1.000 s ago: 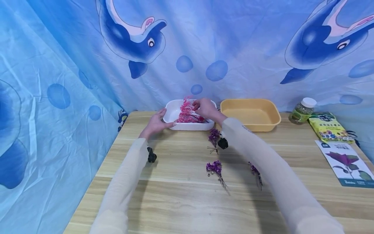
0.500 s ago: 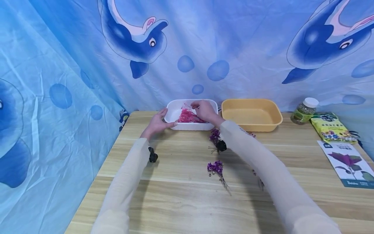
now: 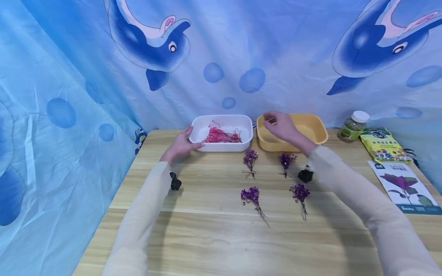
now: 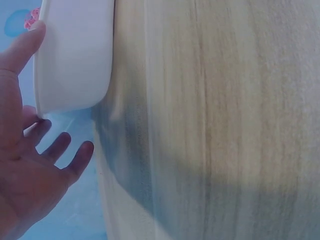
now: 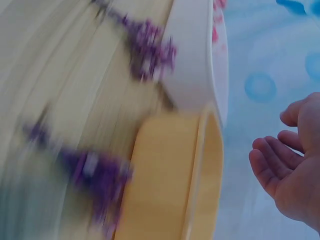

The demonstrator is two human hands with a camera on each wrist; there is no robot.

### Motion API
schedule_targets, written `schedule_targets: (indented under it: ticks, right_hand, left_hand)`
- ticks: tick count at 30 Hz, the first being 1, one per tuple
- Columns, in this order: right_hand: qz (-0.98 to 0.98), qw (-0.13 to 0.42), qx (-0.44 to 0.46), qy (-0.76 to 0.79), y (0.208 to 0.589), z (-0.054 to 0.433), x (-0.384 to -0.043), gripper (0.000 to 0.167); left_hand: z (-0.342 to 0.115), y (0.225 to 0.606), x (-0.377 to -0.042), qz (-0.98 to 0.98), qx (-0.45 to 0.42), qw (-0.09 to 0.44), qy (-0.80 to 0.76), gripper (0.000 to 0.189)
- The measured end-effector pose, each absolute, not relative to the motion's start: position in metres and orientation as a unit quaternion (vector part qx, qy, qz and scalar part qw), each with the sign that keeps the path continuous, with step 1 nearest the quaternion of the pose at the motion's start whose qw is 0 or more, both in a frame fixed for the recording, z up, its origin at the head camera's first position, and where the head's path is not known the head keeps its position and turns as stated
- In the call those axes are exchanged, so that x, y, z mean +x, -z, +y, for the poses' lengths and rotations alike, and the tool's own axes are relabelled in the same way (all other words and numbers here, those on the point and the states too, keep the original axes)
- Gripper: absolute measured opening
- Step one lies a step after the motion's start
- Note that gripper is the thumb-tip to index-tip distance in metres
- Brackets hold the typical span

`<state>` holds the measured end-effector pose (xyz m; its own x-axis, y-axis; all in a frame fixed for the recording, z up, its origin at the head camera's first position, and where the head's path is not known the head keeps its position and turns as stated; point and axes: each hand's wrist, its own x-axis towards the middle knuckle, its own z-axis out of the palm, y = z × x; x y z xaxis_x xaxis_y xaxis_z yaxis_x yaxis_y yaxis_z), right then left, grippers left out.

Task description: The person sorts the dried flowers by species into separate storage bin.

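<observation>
My left hand (image 3: 180, 145) holds the left end of a white plastic basin (image 3: 226, 147), thumb on its front rim and fingertips at its end wall. In the left wrist view the other fingers hang loosely beside the basin (image 4: 75, 60). Inside lies a bunch of pink dried flowers (image 3: 221, 135). Over the left part of a yellow basin (image 3: 293, 147) is my right hand (image 3: 284, 125), its fingers loosely bent. The right wrist view shows nothing in that hand (image 5: 295, 160). Several small purple dried flower bunches (image 3: 250, 158) lie in front of the basins.
At the right stand a jar with a white lid (image 3: 353, 127), a yellow packet (image 3: 385, 145) and a printed card with a purple plant (image 3: 404, 186). A blue dolphin curtain (image 3: 228, 50) hangs right behind the basins on the wooden table (image 3: 214, 237).
My right hand has left the pink flowers, which now lie flat in the white basin, and has moved right over the yellow basin. My left hand stays at the white basin.
</observation>
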<state>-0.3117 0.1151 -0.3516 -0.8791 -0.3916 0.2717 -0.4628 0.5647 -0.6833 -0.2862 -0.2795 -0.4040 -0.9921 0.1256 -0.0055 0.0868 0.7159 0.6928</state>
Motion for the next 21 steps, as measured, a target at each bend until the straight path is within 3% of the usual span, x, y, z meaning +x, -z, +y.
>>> schedule_targets:
  ticks: [10,21]
  right_hand:
    - [-0.910,0.001,0.172,-0.376,0.349,0.225,-0.285,0.066]
    - [-0.931,-0.058,0.115,-0.343,0.369,0.279,-0.286,0.106]
  left_hand:
    - [-0.275,0.395,-0.286,0.941,0.055,0.041,-0.331,0.105]
    - [-0.271,0.387,-0.281,0.945,0.050,0.036,-0.322,0.105]
